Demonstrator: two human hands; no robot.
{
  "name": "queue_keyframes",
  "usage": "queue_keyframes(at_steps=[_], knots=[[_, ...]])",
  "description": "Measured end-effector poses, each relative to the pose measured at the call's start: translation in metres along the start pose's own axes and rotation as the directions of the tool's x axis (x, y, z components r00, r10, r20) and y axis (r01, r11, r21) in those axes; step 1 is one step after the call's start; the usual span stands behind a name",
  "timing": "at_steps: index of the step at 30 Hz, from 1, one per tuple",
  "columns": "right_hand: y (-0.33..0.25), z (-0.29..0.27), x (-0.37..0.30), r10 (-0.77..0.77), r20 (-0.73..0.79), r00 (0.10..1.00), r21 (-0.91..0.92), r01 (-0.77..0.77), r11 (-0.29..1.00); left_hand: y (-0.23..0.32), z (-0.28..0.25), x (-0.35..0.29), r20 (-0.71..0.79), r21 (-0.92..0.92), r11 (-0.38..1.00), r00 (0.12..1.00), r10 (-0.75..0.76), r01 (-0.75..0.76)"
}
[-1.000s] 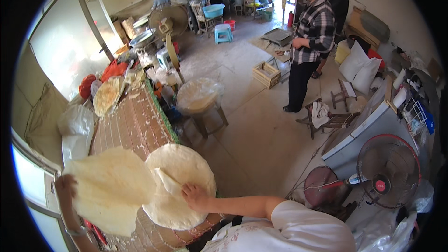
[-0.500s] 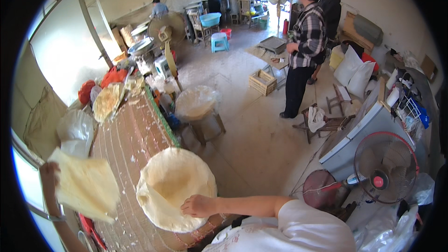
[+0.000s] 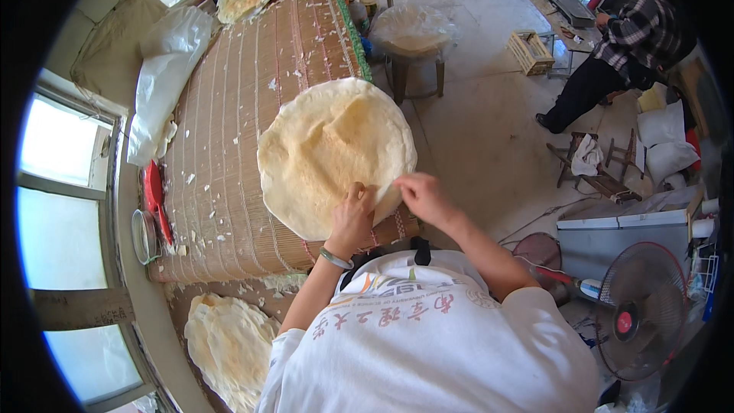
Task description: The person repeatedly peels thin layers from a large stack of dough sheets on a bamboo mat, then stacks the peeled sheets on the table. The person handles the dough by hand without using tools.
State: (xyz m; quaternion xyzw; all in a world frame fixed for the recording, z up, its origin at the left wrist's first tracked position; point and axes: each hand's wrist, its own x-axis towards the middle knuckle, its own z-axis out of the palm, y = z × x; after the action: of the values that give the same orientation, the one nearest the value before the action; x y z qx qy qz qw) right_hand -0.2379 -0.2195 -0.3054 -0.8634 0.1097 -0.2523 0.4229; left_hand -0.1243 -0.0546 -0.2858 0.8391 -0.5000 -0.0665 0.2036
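Note:
A stack of large, round, pale flatbreads (image 3: 321,145) lies on the slatted reed mat (image 3: 222,130), its top sheet wrinkled and raised in the middle. At the stack's near edge my left hand (image 3: 354,218), with a bangle on the wrist, has its fingers curled in on the rim of the top flatbread. Just right of it, my right hand (image 3: 424,197) pinches at the rim with thumb and fingers together. How much of the thin sheet each hand has is partly hidden by the fingers. Another pile of flatbreads (image 3: 229,348) sits low at my left.
White flakes litter the mat. A red-handled brush or scoop (image 3: 155,191) and a round glass dish (image 3: 144,237) lie along the window side. A plastic-covered stool (image 3: 413,34) stands beyond the mat. A fan (image 3: 638,313) is at right; a person in plaid (image 3: 638,42) stands farther off.
My left hand has let go of the flatbread sheet it held out at the left and come to the stack. The right hand has shifted to the stack's right rim. The view has tilted down.

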Motion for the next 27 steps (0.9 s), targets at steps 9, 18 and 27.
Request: queue_keyframes(at_steps=[9, 18, 27], knots=[[0.029, -0.007, 0.016, 0.237, -0.263, 0.935, 0.101, -0.217, 0.971, -0.017, -0.005, -0.003, -0.087, -0.255, 0.957, 0.983, -0.162, 0.136], [-0.043, 0.058, 0.026, -0.191, 0.186, 0.964, -0.074, 0.207, 0.976, -0.081, -0.135, 0.023, -0.149, -0.652, 0.685, 0.831, -0.536, 0.325], [-0.039, 0.152, 0.047, -0.236, 0.261, 0.936, -0.387, 0.325, 0.863, -0.154, -0.263, 0.056, -0.289, -0.595, 0.776, 0.845, -0.45, 0.21]])
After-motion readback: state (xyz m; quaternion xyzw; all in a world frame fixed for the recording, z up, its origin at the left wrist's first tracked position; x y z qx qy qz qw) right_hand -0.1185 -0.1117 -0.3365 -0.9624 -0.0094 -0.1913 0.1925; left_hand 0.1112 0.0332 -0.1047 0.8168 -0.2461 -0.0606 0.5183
